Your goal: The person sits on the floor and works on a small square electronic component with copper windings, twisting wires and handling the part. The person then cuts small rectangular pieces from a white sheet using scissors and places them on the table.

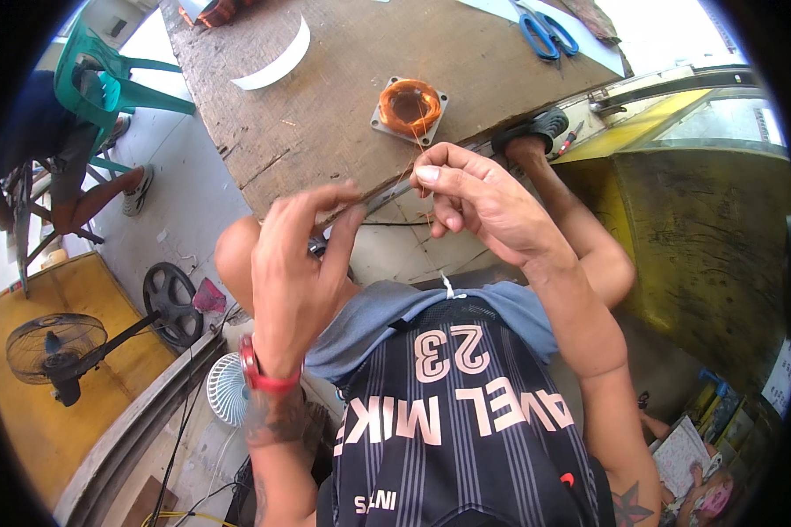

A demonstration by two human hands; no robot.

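A small motor stator [397, 95] lies on the wooden table near its close edge, with orange copper windings inside a square metal frame. From the windings a thin copper wire [420, 140] runs toward me. My right hand [492, 202] pinches that wire between thumb and index finger, just off the table edge; a short orange length shows below the fingers. To its left, my left hand [294, 255] is raised with thumb and index finger apart. Its fingertips are slightly blurred, and I make out nothing held in them.
On the wooden table [325, 114] are a curved white paper strip [281, 63] and blue-handled scissors [549, 35]. Someone sits on a green plastic chair [105, 79] at the left. A black fan [57, 347] and a small white fan [228, 386] stand lower left. Yellow panels [694, 211] stand at right.
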